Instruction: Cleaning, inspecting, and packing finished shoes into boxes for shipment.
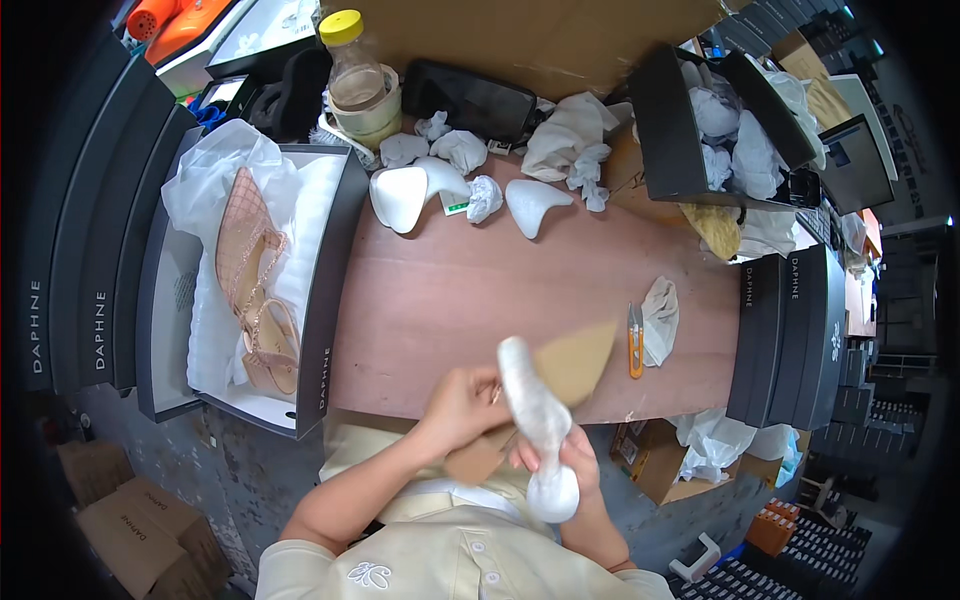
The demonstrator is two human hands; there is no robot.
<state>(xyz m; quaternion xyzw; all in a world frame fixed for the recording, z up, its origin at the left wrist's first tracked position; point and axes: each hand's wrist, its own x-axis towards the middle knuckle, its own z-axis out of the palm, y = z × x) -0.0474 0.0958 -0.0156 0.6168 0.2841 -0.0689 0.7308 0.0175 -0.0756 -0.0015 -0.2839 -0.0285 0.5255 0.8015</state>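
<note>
My left hand [462, 408] has its fingers closed in a pinch at a tan, pointed shoe [575, 365], its sole side showing and its toe blurred. In my right hand [583, 465] is a long, white, waisted shape [540, 415] with rounded ends. It crosses in front of the shoe and hides its middle, and my right fingertips wrap round its lower part. Left of my hands, a pinkish strappy sandal [250, 280] with a pointed toe lies on white wrapping in an open dark shoe box [318, 300].
Orange-handled thread snips [635, 345] and a pale cloth [660, 320] lie on the pink worktable [450, 300]. White curved forms [535, 205] and crumpled paper [460, 150] line its back. A yellow-capped bottle [355, 75] stands behind. Dark boxes [790, 335] edge the right.
</note>
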